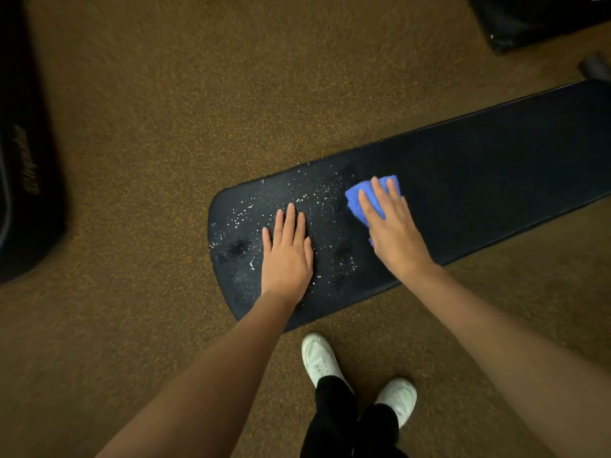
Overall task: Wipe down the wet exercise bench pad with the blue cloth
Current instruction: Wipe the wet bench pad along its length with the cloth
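A long black bench pad [479, 166] runs from the middle of the view up to the right. Its near left end glistens with water droplets. My left hand [288, 256] lies flat on that wet part, fingers together, holding nothing. My right hand [390, 226] presses flat on a folded blue cloth [358, 196] further right on the pad, at the border of the droplet area. Most of the cloth is hidden under my palm. The pad to the right of the cloth looks dull, with no droplets.
Brown speckled carpet [165, 110] surrounds the bench. My two white shoes [319, 358] stand just in front of the pad. Dark padded equipment [26, 193] sits at the left edge and another black item [529, 24] at the top right.
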{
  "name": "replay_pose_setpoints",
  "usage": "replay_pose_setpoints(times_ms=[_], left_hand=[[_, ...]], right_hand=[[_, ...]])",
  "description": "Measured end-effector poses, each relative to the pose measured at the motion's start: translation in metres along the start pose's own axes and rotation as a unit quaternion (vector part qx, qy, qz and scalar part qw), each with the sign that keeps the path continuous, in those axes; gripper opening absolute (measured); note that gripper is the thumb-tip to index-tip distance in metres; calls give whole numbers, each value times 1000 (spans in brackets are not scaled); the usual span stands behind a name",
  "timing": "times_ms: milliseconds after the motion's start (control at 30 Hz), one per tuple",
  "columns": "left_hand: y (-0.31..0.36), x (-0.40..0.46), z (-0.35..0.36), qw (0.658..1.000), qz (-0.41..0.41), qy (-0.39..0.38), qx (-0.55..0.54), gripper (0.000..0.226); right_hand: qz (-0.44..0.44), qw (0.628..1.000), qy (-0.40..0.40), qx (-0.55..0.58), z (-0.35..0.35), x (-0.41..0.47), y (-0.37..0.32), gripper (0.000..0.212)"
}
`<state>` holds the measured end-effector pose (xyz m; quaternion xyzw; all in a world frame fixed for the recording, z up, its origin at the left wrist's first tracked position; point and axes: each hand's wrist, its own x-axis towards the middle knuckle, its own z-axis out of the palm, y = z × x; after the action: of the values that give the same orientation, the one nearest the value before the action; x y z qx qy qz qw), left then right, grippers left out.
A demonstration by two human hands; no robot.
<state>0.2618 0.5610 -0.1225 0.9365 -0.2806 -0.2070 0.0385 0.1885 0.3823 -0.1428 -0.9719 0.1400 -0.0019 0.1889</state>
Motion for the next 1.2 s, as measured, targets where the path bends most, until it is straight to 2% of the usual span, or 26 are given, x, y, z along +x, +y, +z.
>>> replay_pose_setpoints(times_ms=[67, 167, 267, 367, 467, 533, 633, 700, 800, 833, 967, 1033, 1133, 1200], left_hand=[[-1, 0, 1, 1000, 8, 10, 2, 53], [-3, 1, 1, 999, 25, 21, 1, 68], [-4, 2, -2, 999, 23, 26, -3, 67], [-2, 6, -6, 1000, 8, 22, -19, 52], [-1, 11, -7, 1000, 0, 18, -17, 50], [-2, 12, -6, 1000, 3, 24, -9, 58], [-2, 13, -1, 1000, 3, 29, 1, 67], [-1, 13, 1, 999, -2, 34, 3, 66], [4, 15, 0, 999, -7, 45, 4, 64], [6, 17, 0, 999, -8, 48, 5, 64], [12, 28, -6, 998, -11, 65, 5, 64], [12, 33, -8, 998, -16, 65, 2, 66], [11, 38, -12, 998, -25, 49, -23, 55], [9, 38, -14, 998, -26, 42, -39, 50]], right_hand=[[61, 998, 21, 11, 1, 21, -7, 74], [87, 996, 33, 20, 8, 35, -21, 66], [14, 1000, 17, 22, 9, 21, -21, 68], [-51, 999, -9, 3, 2, 9, -6, 75], [23, 999, 12, 19, -5, 29, 5, 75], [65, 997, 22, 28, -4, 51, 1, 73], [86, 995, 37, 35, 2, 68, -10, 65], [53, 997, 29, 45, 3, 65, -11, 65], [-86, 996, -12, 31, -4, 51, 9, 69], [-100, 995, -13, 20, -9, 49, 21, 70], [25, 1000, 4, 5, -22, 66, 45, 69], [57, 998, 18, 11, -21, 84, 40, 67], [69, 997, 7, 16, -15, 100, 20, 65], [39, 999, 7, 36, -6, 99, 4, 65]])
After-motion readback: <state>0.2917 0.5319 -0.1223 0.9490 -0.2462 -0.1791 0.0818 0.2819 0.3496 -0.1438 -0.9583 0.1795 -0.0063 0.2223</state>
